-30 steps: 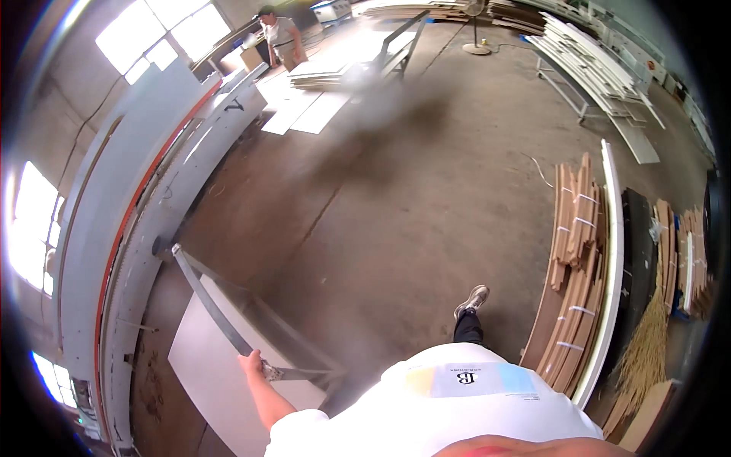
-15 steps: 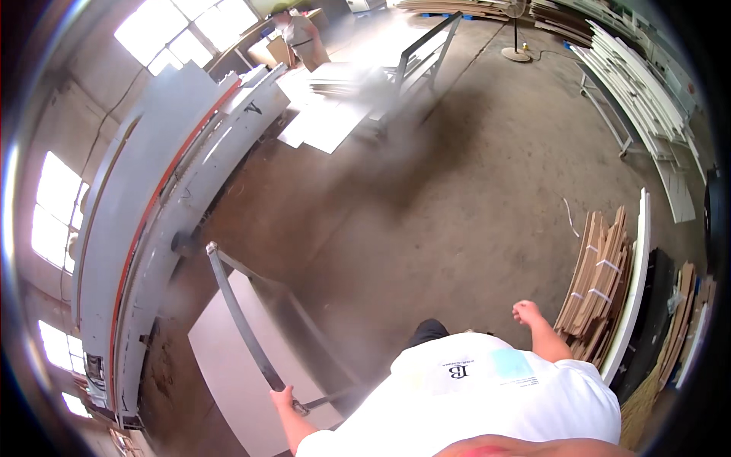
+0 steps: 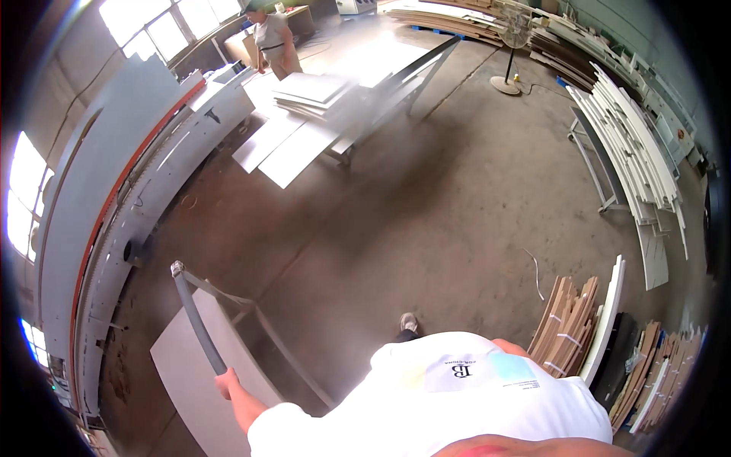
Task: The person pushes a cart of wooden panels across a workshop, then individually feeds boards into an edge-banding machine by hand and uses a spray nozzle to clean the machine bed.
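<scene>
Bar (image 3: 199, 326) and left hand (image 3: 227, 383) meet along the left side of the frame (image 3: 292, 358); on my feed that hand's grip is narrow, wrapped round the bar. From the grip the bar's long axis runs away from the body and somewhat left, to a knobby tip at the frame's far corner; that line, I judge, counts most. My left is plainly the nearer hand. Of the right arm (image 3: 512, 348) I get just a patch of skin past the shirt (image 3: 426, 404), well right of the frame; the hand itself is hidden, so I can't tell its grip. A white panel (image 3: 186, 373) sits below the bar, reaching out past the frame's left side; I can't make out whether the two touch. A shoe (image 3: 409, 323) shows right of the frame. Bundles of brown strips (image 3: 571, 305) are farther right of it, and a long grey machine (image 3: 122, 137) spans the space to its left. Well beyond the frame, a co-worker (image 3: 274, 46) is beside a stack of white boards (image 3: 312, 99), and a fan (image 3: 517, 32) stands beyond the frame and to its right.
</scene>
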{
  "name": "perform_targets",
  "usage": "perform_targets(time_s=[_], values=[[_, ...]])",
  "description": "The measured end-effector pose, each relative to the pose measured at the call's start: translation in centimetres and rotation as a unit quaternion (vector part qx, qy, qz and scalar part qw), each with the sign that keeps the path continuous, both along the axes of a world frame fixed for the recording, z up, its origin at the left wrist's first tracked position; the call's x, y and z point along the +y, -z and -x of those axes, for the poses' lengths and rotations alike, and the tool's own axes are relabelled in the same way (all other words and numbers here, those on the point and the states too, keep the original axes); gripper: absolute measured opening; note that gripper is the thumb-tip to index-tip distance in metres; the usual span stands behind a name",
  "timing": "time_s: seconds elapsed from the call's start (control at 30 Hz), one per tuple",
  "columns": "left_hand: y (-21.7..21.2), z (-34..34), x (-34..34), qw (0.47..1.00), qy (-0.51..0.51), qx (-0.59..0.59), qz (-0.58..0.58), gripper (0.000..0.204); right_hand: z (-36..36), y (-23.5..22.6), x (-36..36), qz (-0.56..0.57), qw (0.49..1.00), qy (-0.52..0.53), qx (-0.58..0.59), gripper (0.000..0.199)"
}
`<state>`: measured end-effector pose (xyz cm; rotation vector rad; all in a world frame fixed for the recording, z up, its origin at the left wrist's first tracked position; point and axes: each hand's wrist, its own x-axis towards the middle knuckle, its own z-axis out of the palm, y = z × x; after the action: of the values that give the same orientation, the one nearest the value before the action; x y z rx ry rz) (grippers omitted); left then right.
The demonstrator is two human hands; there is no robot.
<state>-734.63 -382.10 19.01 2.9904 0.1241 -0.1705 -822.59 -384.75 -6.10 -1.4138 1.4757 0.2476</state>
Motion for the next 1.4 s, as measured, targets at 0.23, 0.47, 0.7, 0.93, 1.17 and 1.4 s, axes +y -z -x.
perform_targets(time_s=[0.23, 0.47, 0.7, 0.93, 1.17, 1.4], values=[[-1.0, 9.7, -7.3, 0.997, 0.043, -0.057, 0.014, 0.046, 3.3, -4.9, -14.0, -0.039, 0.794, 0.584, -0.165, 0.021], [-1.1, 22.4, -18.3, 0.998, 0.044, -0.037, 0.005, 0.050, 8.4, -0.2, -31.0, 0.044, 0.950, 0.310, -0.010, 0.032], [-0.4, 34.2, -24.8, 0.996, 0.072, 0.041, 0.036, 0.052, 20.4, -3.8, -50.3, -0.065, 0.909, 0.383, -0.153, 0.023], [-2.3, 44.9, -40.3, 0.970, 0.184, 0.153, 0.032, 0.073, 30.0, -2.4, -60.2, -0.083, 0.939, 0.321, -0.094, 0.025], [2.9, 44.3, -66.5, 0.941, 0.298, -0.007, 0.162, 0.094, 34.0, -4.6, -70.5, 0.018, 0.975, 0.212, -0.065, 0.031], [1.1, 50.9, -89.1, 0.936, 0.299, 0.100, 0.159, 0.088, 38.0, -10.4, -85.6, -0.006, 0.934, 0.333, -0.133, 0.027]])
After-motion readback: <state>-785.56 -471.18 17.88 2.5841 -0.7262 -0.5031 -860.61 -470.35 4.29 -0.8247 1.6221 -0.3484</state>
